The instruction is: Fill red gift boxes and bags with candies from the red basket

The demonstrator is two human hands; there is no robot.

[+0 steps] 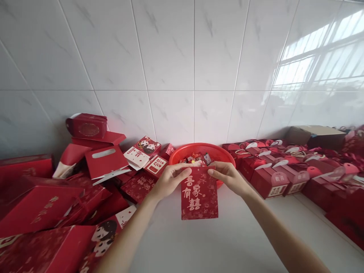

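Both my hands grip the top edge of a red paper packet (pixel 199 197) printed with gold Chinese characters. My left hand (pixel 170 181) pinches its left corner, and my right hand (pixel 229 177) pinches its right corner. The packet hangs upright over the white counter (pixel 227 235), just in front of a round red plastic basket (pixel 182 152). Wrapped candies (pixel 196 158) lie heaped in that basket, and my fingers and the packet hide its front part. The packet's mouth cannot be seen from here.
Piled red gift boxes and bags (pixel 48 201) fill the left side of the counter. Rows of red gift boxes with handles (pixel 273 178) stand on the right, with a brown cardboard box (pixel 315 136) behind them. A white tiled wall (pixel 170 64) rises at the back.
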